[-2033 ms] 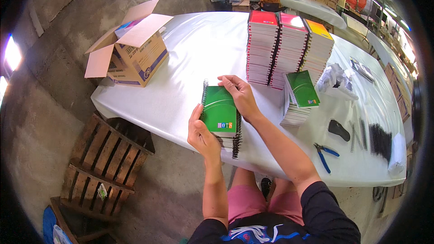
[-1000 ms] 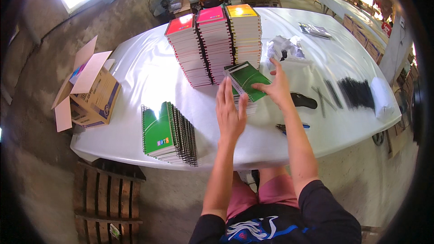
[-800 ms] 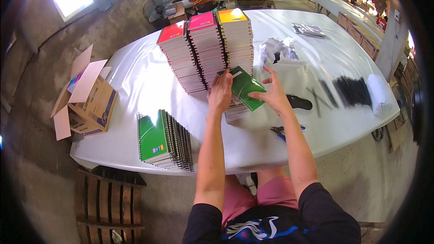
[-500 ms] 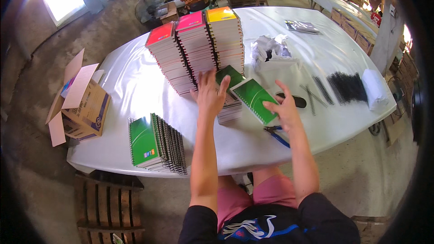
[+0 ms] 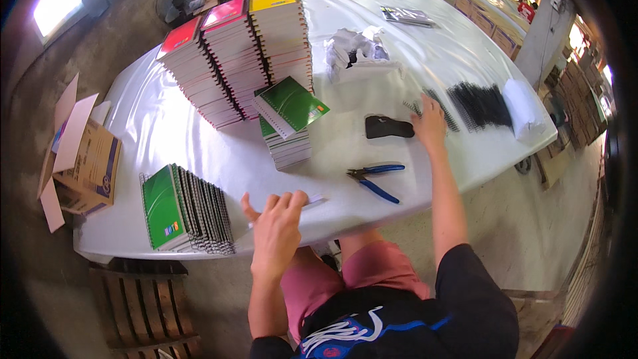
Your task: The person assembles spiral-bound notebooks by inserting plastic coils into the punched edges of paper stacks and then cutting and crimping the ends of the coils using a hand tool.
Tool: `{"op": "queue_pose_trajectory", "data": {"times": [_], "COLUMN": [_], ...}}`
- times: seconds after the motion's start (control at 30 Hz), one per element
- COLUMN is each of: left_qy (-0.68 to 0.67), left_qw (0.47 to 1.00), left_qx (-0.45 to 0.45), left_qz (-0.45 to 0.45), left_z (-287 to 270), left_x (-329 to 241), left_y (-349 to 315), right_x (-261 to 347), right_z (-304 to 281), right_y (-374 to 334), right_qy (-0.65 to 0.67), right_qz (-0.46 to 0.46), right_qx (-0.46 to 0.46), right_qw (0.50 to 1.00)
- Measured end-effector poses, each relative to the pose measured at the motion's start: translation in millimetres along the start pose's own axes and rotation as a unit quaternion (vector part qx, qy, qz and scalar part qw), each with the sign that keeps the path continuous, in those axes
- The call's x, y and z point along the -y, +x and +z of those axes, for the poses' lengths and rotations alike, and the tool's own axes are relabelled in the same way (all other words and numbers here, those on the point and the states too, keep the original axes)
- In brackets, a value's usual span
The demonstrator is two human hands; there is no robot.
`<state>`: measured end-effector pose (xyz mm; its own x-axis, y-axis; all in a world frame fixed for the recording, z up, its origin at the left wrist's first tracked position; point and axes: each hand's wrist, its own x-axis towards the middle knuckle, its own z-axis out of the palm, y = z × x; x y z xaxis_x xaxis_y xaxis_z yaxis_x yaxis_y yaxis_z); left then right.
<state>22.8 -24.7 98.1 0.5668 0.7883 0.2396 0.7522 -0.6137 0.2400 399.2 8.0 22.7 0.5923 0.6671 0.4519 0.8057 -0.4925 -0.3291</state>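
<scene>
My right hand [image 5: 430,123] is stretched toward a few loose black spiral binding coils [image 5: 444,112], thumb and fingers apart, fingertips at the coils. Whether it touches one is hard to see. My left hand [image 5: 276,226] hovers near the table's front edge, fingers bent and thumb spread out. Beside it shows a thin pale strip [image 5: 316,201], partly hidden by the hand. A green notebook [image 5: 292,106] with punched holes lies askew on a short stack of unbound green notebooks [image 5: 290,149]. Blue-handled pliers [image 5: 375,183] lie opened between my arms, below a black flat object [image 5: 389,127].
Tall red, pink and yellow notebook stacks [image 5: 229,53] stand behind. Coil-bound green notebooks [image 5: 186,209] sit at the front left, beside an open carton [image 5: 83,156]. More coils [image 5: 480,106], a white roll [image 5: 524,110], crumpled white wrapping [image 5: 359,53] and flat packets [image 5: 407,16] occupy the right side.
The green notebook has left my right hand and now rests on the short stack. My right hand has reached toward the coils; my left has drawn back to the front edge. The view has shifted.
</scene>
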Motion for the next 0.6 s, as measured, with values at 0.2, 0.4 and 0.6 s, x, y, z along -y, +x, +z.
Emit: {"op": "queue_pose_trajectory", "data": {"times": [0.2,0.4,0.6], "left_qy": [0.148,0.154,0.085], "left_qw": [0.988,0.975,0.945], "left_qx": [-0.028,-0.13,-0.265], "left_qz": [-0.016,-0.091,-0.17], "left_z": [25.1,65.8,82.7], "left_x": [-1.3,-1.5,-14.9], "left_y": [-4.2,-6.3,-0.8], "right_x": [-62.0,-7.4,99.8], "right_z": [17.5,-49.5,-103.4], "right_y": [28.1,22.4,-96.6], "right_qy": [-0.073,0.113,0.538], "right_qz": [-0.028,-0.102,-0.024], "right_qx": [0.053,-0.049,0.257], "right_qw": [0.996,0.987,0.802]}}
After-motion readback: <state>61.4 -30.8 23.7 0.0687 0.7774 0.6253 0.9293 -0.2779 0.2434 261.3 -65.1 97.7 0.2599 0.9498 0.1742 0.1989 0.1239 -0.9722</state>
